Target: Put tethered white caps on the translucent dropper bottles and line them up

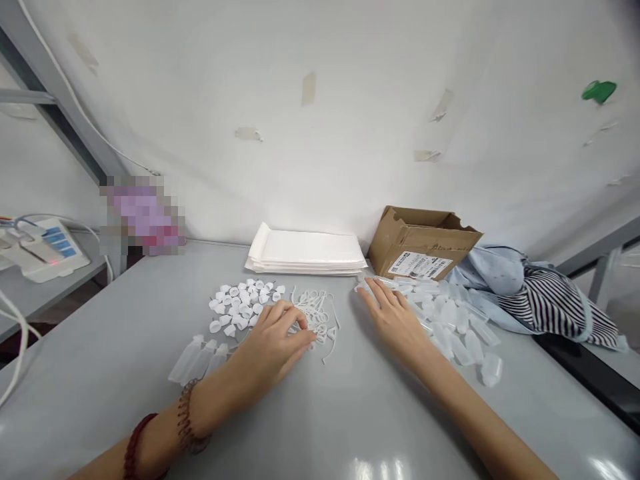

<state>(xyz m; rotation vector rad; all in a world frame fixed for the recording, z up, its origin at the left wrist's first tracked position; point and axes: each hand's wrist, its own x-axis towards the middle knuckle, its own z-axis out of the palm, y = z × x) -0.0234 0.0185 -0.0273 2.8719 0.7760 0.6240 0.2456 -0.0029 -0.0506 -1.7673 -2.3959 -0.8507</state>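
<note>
My left hand (278, 341) is over a tangled pile of thin white looped plastic straps (315, 305). Its thumb and index finger are drawn together in a pinch at the pile's near edge, and whatever is between them is hidden. My right hand (395, 323) reaches forward with its fingers stretched out, the tips at the left edge of a heap of translucent plastic bottles (447, 313). Small white caps (243, 303) lie spread beyond my left hand. Several translucent bottles with necks (193, 359) lie side by side near my left wrist, partly covered by it.
A stack of white padded envelopes (310, 250) lies against the wall. An open cardboard box (423, 243) with a label stands behind the bottle heap. Blue and striped cloth (545, 297) lies at the right. A white device with cables (45, 250) sits on another surface at left.
</note>
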